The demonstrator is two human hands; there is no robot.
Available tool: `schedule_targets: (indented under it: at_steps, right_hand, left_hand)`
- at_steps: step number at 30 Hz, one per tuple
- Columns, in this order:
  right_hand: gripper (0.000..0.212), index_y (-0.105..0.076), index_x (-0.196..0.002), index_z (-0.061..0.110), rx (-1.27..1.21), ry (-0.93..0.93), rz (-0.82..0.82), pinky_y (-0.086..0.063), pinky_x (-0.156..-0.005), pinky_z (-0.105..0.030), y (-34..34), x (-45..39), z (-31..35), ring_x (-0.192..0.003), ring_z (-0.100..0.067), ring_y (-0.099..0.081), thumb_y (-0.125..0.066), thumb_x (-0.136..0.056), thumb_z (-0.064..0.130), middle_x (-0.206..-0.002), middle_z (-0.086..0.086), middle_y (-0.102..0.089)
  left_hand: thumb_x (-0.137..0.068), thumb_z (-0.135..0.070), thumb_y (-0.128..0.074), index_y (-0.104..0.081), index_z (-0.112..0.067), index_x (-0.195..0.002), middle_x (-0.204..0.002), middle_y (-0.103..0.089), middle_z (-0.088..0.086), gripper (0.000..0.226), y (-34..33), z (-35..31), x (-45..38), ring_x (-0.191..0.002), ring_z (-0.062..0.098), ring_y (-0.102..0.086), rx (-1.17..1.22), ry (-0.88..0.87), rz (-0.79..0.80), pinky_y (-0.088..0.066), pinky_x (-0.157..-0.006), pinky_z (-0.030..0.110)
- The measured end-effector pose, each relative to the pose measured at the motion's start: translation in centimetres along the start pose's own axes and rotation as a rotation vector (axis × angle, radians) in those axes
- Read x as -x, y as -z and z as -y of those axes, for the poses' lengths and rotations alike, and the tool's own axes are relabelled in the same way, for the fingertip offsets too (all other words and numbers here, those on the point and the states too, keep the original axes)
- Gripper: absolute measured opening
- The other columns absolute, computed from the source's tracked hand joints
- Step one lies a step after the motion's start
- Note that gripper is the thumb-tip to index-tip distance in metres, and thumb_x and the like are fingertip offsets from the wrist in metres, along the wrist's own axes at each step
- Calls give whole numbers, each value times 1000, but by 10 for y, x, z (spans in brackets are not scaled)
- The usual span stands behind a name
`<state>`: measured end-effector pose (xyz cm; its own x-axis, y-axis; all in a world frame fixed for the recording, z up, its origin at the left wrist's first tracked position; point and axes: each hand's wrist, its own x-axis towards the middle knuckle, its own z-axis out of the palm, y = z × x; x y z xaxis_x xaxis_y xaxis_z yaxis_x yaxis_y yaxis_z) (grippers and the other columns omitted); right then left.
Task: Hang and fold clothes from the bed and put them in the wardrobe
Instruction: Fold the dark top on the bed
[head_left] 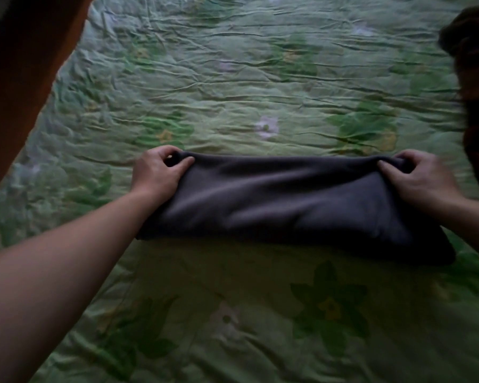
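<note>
A dark grey garment (288,203) lies folded into a wide band across the middle of the bed. My left hand (156,170) pinches its far left corner between thumb and fingers. My right hand (418,175) pinches the far right corner the same way. The far edge of the cloth is lifted slightly between both hands, while the near edge rests on the bedspread.
The bed is covered by a wrinkled green floral bedspread (246,78). A brown wooden bed frame (25,64) runs along the upper left. A dark heap of clothes (476,92) lies at the right edge of the bed.
</note>
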<state>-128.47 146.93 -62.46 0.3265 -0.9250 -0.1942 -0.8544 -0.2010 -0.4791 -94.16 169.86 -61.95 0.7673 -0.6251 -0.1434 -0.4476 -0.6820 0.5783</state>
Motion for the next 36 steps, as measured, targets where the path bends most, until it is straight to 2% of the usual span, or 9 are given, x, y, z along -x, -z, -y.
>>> schedule_targets:
  at_steps: [4,6,9,14,20,27,31,33,36]
  right_hand:
    - [26,-64,-100,10,137,95,-35,-43,-72,-35,-4,3,7,-93,-38,-62,-61,-90,34,-102,-23,-66]
    - [33,-59,-111,13,186,76,-89,-47,-83,-45,-8,8,17,-102,-40,-57,-58,-89,37,-112,-23,-59]
    - [53,-53,-126,12,215,225,-172,-35,-101,-49,-28,31,50,-120,-36,-48,-45,-84,44,-128,-19,-52]
    - [55,-53,-135,17,220,490,-13,-21,-111,-47,-83,87,92,-133,-26,-44,-34,-88,39,-143,-8,-49]
    - [65,-36,-147,24,411,523,78,-14,-115,-44,-77,76,40,-144,-20,-27,-30,-90,54,-156,-4,-30]
    - [72,-35,-148,20,534,402,85,-16,-114,-46,-43,55,-11,-143,-22,-27,-25,-87,59,-156,-8,-28]
    - [74,-35,-147,15,541,321,65,-13,-115,-53,-43,58,1,-143,-29,-27,-22,-87,56,-156,-13,-28]
    - [74,-32,-148,16,451,301,46,-6,-115,-52,-51,71,23,-145,-30,-22,-22,-86,55,-157,-12,-24]
    - [69,-33,-148,25,400,429,79,-7,-115,-49,-72,96,47,-144,-29,-24,-28,-87,58,-157,-8,-26]
  left_hand:
    - [-86,-39,-65,-67,-19,-105,-105,-67,8,28,-4,1,-4,-97,26,-61,-143,-143,-77,-44,-82,31]
    - [-87,-43,-58,-63,-24,-115,-117,-61,7,35,-8,-11,2,-110,30,-55,-298,-307,-116,-40,-90,38]
    - [-85,-48,-43,-60,-28,-120,-127,-58,2,45,-31,-48,31,-120,26,-50,-356,-530,-17,-35,-97,43]
    - [-86,-51,-15,-40,-36,-142,-153,-34,-5,63,-82,-79,90,-144,25,-25,-449,-494,267,-12,-114,50]
    - [-85,-66,-12,-14,-43,-149,-161,-7,-8,68,-72,-23,66,-149,18,-3,-585,-470,234,0,-118,49]
    - [-82,-69,-7,-10,-41,-150,-161,-7,-4,73,-47,10,40,-149,20,-2,-657,-381,178,3,-118,45]
    - [-82,-67,-5,-11,-40,-150,-161,-7,-3,74,-49,1,42,-148,23,-2,-656,-355,164,2,-118,49]
    - [-84,-66,-10,-16,-40,-150,-161,-10,-3,71,-54,-13,54,-148,24,-6,-595,-415,163,0,-117,51]
    - [-87,-64,-20,-24,-40,-148,-159,-19,-3,66,-66,-24,77,-147,23,-14,-551,-570,191,-9,-117,51]
